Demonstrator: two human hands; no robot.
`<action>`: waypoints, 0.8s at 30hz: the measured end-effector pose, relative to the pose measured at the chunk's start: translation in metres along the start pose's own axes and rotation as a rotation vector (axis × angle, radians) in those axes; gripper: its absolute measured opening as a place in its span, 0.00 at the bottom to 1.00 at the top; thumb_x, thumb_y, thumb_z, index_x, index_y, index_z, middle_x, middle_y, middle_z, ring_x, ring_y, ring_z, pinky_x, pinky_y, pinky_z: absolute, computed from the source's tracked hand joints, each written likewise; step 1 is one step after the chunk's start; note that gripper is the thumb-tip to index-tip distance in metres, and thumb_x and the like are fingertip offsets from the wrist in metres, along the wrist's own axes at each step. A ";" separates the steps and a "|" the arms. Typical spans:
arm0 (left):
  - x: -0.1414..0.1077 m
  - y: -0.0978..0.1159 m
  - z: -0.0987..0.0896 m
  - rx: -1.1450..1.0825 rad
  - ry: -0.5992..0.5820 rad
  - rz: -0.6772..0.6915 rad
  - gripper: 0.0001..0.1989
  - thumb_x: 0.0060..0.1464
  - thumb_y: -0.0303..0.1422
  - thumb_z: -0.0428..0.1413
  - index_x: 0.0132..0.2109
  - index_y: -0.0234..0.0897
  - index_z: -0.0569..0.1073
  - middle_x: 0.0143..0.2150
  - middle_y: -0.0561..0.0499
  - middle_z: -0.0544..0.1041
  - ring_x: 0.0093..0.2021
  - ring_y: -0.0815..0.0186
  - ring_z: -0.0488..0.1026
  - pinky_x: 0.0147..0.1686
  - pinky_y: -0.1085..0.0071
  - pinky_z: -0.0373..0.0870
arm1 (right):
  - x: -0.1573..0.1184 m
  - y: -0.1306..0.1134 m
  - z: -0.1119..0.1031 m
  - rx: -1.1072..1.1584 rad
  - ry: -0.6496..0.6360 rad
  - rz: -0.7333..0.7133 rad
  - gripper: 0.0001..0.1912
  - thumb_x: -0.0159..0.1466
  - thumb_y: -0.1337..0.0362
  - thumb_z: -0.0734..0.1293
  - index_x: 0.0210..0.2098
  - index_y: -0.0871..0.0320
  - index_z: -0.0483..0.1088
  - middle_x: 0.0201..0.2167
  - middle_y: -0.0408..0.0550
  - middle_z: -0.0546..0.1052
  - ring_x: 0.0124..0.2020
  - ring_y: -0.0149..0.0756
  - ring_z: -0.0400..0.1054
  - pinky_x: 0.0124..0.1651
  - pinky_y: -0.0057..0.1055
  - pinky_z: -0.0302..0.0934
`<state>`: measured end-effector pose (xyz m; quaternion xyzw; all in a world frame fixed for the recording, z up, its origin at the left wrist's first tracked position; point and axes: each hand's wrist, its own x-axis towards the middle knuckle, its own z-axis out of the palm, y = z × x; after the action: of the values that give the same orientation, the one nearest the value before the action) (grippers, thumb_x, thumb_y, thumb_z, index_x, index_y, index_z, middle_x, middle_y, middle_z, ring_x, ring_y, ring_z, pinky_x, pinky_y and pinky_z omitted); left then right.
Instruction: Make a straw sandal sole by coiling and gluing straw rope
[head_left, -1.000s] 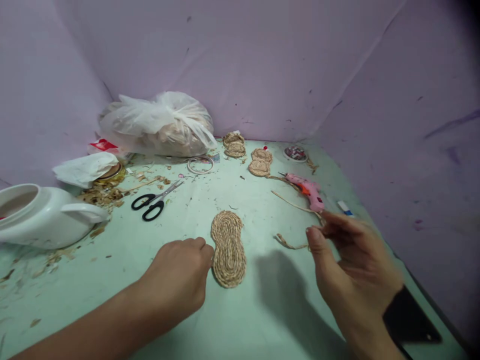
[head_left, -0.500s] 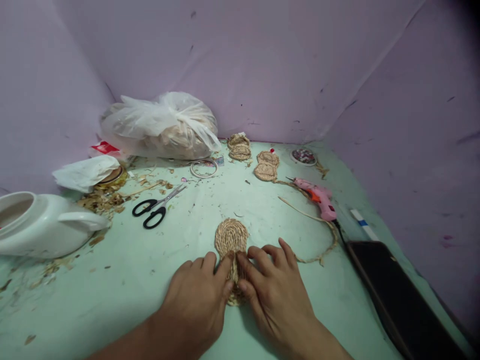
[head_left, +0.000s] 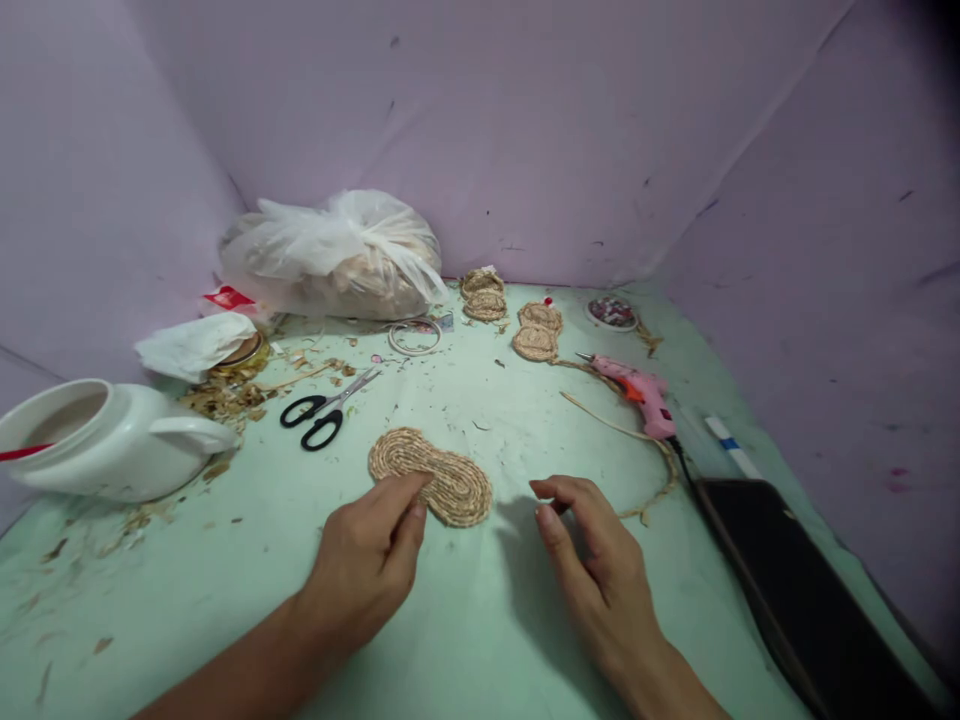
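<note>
A coiled straw-rope sole (head_left: 465, 488), wide at both ends and narrow in the middle, lies slantwise on the pale green table. My left hand (head_left: 367, 555) pinches its near edge at the narrow part, index finger over the top and thumb at the rim. The other fingers are curled under and partly hidden. To the right of the sole, my right hand (head_left: 600, 560) is raised above the table. Its thumb and index finger are bent but apart, with nothing visible between them.
Black-handled scissors (head_left: 322, 410) lie to the left, near a white jug (head_left: 127, 440) and straw scraps. On the right are a pink glue gun (head_left: 637, 390), a straw cord (head_left: 667, 480) and a dark phone (head_left: 795, 580). Small straw soles (head_left: 538, 332) and a plastic bag (head_left: 337, 255) lie behind.
The sole has turned from lengthwise to slantwise, its far end swinging left. My right hand has let go and moved right; my left hand has shifted slightly left, at the sole's edge.
</note>
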<state>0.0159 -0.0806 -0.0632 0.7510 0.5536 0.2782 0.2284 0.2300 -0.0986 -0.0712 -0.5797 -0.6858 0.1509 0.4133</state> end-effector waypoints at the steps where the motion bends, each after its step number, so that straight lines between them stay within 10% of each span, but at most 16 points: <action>1: 0.001 0.001 -0.001 0.001 0.016 0.018 0.07 0.55 0.31 0.46 0.39 0.38 0.67 0.26 0.54 0.71 0.24 0.70 0.68 0.25 0.74 0.65 | 0.000 0.000 0.001 0.004 -0.003 0.007 0.08 0.63 0.64 0.58 0.40 0.57 0.65 0.36 0.49 0.71 0.36 0.37 0.66 0.37 0.35 0.63; 6: 0.014 -0.001 -0.022 -0.072 0.309 -0.214 0.05 0.52 0.34 0.49 0.34 0.38 0.62 0.28 0.54 0.70 0.24 0.70 0.68 0.25 0.74 0.65 | -0.001 0.002 0.009 -0.087 -0.044 -0.024 0.15 0.61 0.62 0.60 0.46 0.58 0.62 0.40 0.53 0.72 0.38 0.39 0.67 0.38 0.37 0.65; 10: 0.028 -0.018 -0.033 -0.259 0.090 -0.542 0.14 0.51 0.37 0.48 0.44 0.38 0.61 0.26 0.56 0.69 0.20 0.68 0.68 0.20 0.73 0.65 | 0.000 0.000 0.019 -0.199 -0.179 -0.104 0.27 0.60 0.63 0.61 0.56 0.62 0.52 0.47 0.58 0.70 0.46 0.46 0.65 0.45 0.46 0.62; 13: 0.038 -0.020 -0.030 -0.444 0.039 -0.510 0.18 0.50 0.37 0.50 0.47 0.35 0.61 0.27 0.53 0.71 0.24 0.67 0.70 0.24 0.70 0.68 | -0.002 -0.005 0.022 -0.212 -0.225 -0.165 0.26 0.61 0.64 0.60 0.57 0.62 0.51 0.43 0.56 0.73 0.43 0.45 0.66 0.44 0.46 0.62; 19: 0.064 -0.001 -0.026 -0.750 0.065 -0.331 0.18 0.43 0.33 0.54 0.43 0.33 0.65 0.41 0.43 0.73 0.39 0.63 0.73 0.39 0.66 0.69 | -0.008 0.003 0.005 -0.199 0.016 -0.074 0.22 0.62 0.61 0.59 0.55 0.59 0.55 0.40 0.54 0.73 0.40 0.42 0.68 0.41 0.42 0.64; 24: 0.065 -0.015 -0.021 -0.597 0.396 -0.371 0.15 0.38 0.33 0.57 0.37 0.34 0.67 0.31 0.51 0.72 0.31 0.67 0.71 0.34 0.71 0.69 | 0.001 0.020 -0.023 -0.159 0.391 0.025 0.10 0.58 0.63 0.65 0.40 0.58 0.68 0.32 0.49 0.71 0.32 0.38 0.68 0.36 0.37 0.65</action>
<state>0.0058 -0.0131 -0.0467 0.4709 0.6079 0.5202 0.3715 0.2605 -0.0983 -0.0699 -0.6372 -0.5951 -0.0142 0.4895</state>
